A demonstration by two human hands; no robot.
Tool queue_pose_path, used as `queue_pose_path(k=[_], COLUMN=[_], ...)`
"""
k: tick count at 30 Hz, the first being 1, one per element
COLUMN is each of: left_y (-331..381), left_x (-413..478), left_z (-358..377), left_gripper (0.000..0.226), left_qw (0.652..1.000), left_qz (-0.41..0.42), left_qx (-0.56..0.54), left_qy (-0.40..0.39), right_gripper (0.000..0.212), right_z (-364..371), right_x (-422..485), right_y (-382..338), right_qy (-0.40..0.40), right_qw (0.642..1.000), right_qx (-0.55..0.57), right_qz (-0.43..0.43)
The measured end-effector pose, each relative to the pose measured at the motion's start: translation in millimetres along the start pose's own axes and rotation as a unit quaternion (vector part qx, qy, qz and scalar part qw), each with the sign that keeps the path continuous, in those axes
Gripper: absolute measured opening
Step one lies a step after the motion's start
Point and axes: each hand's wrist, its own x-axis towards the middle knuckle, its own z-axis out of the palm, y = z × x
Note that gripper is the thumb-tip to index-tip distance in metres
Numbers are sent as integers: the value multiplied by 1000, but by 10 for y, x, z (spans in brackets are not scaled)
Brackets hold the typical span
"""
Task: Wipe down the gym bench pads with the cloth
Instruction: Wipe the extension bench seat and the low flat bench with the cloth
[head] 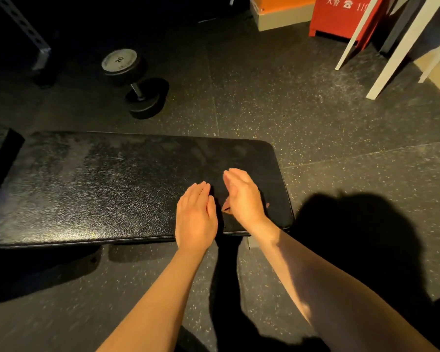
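Note:
A long black padded bench pad runs across the view, with dull smears on its far half. My left hand lies flat on the pad near its right end, fingers straight and together. Just to its right, my right hand rests with straight fingers, tilted onto its outer edge. A dark cloth seems to lie between and under the two hands. It is hard to tell from the black pad, and only thin edges of it show beside the right hand.
A dumbbell marked 20 lies on the speckled rubber floor behind the bench. A second pad's end shows at the far left. A red cabinet and white slanted frame legs stand at the back right.

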Motion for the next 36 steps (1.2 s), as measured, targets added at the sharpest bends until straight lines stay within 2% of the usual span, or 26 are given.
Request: queue_pose_path(k=[2, 4, 5, 7, 9, 11, 13, 14, 16, 17, 19, 20, 23, 24, 26, 28, 29, 31, 34, 36], left_y=[23, 34, 42, 71, 102, 117, 134, 158, 246, 315, 433, 474, 356, 254, 52, -24, -20, 7, -4, -21], left_x=[2, 12, 19, 36, 46, 61, 103, 125, 197, 239, 367, 445, 656, 700, 734, 720, 716, 745, 758, 765], left_z=[15, 22, 28, 26, 29, 24, 12, 0, -33, -43, -50, -45, -71, -81, -72, -35, -27, -26, -38, -54], left_gripper=[45, 45, 45, 46, 48, 50, 52, 54, 59, 59, 51, 47, 44, 46, 48, 47, 47, 49, 49, 49], left_qw=[1000, 999, 999, 997, 996, 995, 993, 992, 988, 986, 980, 978, 976, 977, 978, 981, 982, 984, 985, 987], left_qz=[-10, -19, -26, -46, -69, -87, -105, -117, -144, -153, -178, -191, -195, -186, -170, -152, -150, -156, -158, -152], left_qx=[14, 35, 47, 61, 56, 52, 40, 38, 58, 71, 74, 62, 80, 100, 122, 117, 111, 89, 64, 49], left_qy=[1, 6, 10, 12, 14, 23, 30, 31, 18, -1, -45, -56, -48, -34, -12, -5, 2, 12, 27, 30], right_gripper=[22, 20, 26, 36, 36, 30, 15, 9, 18, 27, 36, 37, 37, 34, 17, 20, 22, 30, 39, 36], right_z=[-160, -177, -179, -40, 55, 15, -170, -280, -346, -286, -165, -125, -98, -134, -249, -337, -293, -142, 167, 265], right_x=[116, 165, 157, 67, 7, 129, 353, 480, 648, 652, 528, 488, 677, 796, 1055, 1181, 1214, 1211, 1055, 1016], right_y=[106, 59, -13, -127, -180, -152, -78, -21, 91, 95, -30, -74, -14, 92, 274, 364, 342, 114, -248, -338], right_qy=[68, 62, 37, -25, -88, -106, -45, -3, 16, -8, -119, -150, -157, -133, -70, -50, -39, -20, -131, -166], right_qw=[993, 985, 989, 999, 993, 987, 997, 996, 985, 984, 988, 985, 982, 987, 996, 984, 980, 989, 990, 979], right_qx=[-21, 32, 28, -13, -16, 21, 57, 70, 76, 85, 89, 81, 25, 19, 17, -14, -24, 0, -35, -18], right_qz=[91, 157, 142, 29, -72, -116, -36, 55, 153, 154, 39, -10, -101, -86, 54, 169, 195, 148, -27, -118])
